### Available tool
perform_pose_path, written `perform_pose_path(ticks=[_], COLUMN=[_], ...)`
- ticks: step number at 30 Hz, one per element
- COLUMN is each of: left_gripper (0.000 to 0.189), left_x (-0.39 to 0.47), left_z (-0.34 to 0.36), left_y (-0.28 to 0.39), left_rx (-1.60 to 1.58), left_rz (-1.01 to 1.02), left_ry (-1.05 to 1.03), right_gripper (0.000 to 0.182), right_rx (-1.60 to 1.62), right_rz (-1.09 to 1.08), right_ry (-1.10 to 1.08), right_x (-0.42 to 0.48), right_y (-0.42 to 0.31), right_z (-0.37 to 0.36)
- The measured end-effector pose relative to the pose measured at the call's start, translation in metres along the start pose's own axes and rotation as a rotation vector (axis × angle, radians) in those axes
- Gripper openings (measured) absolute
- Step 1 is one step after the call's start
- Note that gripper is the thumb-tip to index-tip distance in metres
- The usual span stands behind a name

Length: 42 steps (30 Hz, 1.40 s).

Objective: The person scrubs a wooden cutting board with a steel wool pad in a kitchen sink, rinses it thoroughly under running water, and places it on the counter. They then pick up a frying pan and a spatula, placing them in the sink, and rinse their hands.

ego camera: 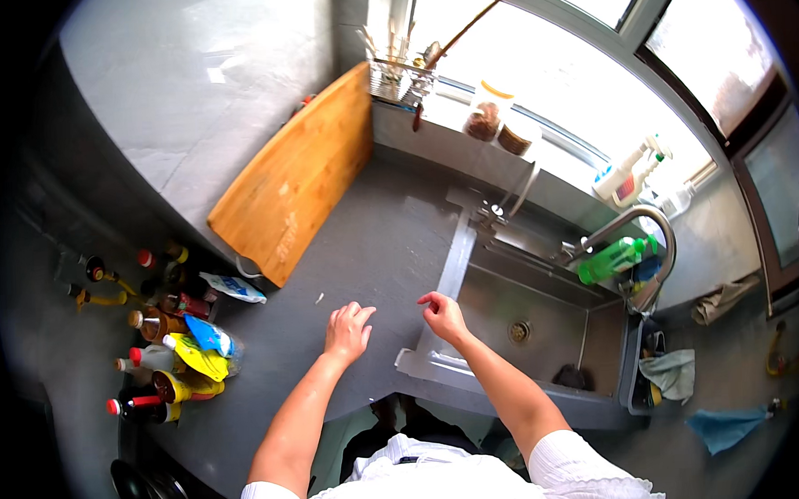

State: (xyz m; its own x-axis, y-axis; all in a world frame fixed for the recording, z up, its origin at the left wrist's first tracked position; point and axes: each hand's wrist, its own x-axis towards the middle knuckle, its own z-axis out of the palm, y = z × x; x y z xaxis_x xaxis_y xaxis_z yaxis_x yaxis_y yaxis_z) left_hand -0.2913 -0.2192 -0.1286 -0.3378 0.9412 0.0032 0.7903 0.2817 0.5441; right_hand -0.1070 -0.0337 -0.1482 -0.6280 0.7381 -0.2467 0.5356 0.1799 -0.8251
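Observation:
My left hand (349, 332) is above the grey countertop (386, 250), its fingers apart and holding nothing. To its upper left a small white scrap (319, 298) lies on the counter. My right hand (443, 318) hovers by the left rim of the stainless steel sink (454, 261), with fingers curled, thumb and forefinger a little apart, and nothing visible in them. A large wooden cutting board (305, 180) leans on the wall beyond my left hand. The sink basin shows its drain (519, 332) and a dark lump (572, 377) near the front.
Sauce bottles (158, 324) and bagged goods (205, 355) crowd the left side. A curved faucet (663, 234) rises behind the sink, near a green soap bottle (608, 261). On the windowsill stand jars (484, 118), spray bottles (624, 172) and a wire utensil rack (400, 81). A grey cloth (671, 372) hangs at right.

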Motion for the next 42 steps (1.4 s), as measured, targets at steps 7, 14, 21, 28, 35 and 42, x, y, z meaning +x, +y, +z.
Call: perform_pose_path(ticks=[7, 14, 21, 28, 35, 42], left_gripper=[0.069, 0.075, 0.075, 0.073, 0.072, 0.075], left_x=[-0.002, -0.028, -0.114, -0.258, -0.428, -0.633], left_z=[0.039, 0.054, 0.053, 0.021, -0.010, -0.070], left_y=[0.047, 0.077, 0.102, 0.105, 0.105, 0.095], left_rx=[0.066, 0.015, 0.019, 0.065, 0.188, 0.550], left_rz=[0.153, 0.041, -0.227, -0.523, -0.816, -1.022], left_ry=[0.036, 0.024, 0.217, 0.444, 0.693, 0.987], right_gripper=[0.083, 0.080, 0.039, 0.056, 0.038, 0.057], right_rx=[-0.095, -0.122, -0.026, -0.010, 0.072, 0.047], right_rz=[0.009, -0.025, -0.133, -0.344, -0.443, -0.725], right_ry=[0.316, 0.278, -0.101, -0.562, -0.928, -1.128], right_x=[-0.051, -0.072, -0.081, -0.118, -0.202, -0.333], right_y=[0.066, 0.095, 0.048, -0.018, -0.084, -0.176], right_z=[-0.034, -0.064, -0.051, 0.042, 0.171, 0.312])
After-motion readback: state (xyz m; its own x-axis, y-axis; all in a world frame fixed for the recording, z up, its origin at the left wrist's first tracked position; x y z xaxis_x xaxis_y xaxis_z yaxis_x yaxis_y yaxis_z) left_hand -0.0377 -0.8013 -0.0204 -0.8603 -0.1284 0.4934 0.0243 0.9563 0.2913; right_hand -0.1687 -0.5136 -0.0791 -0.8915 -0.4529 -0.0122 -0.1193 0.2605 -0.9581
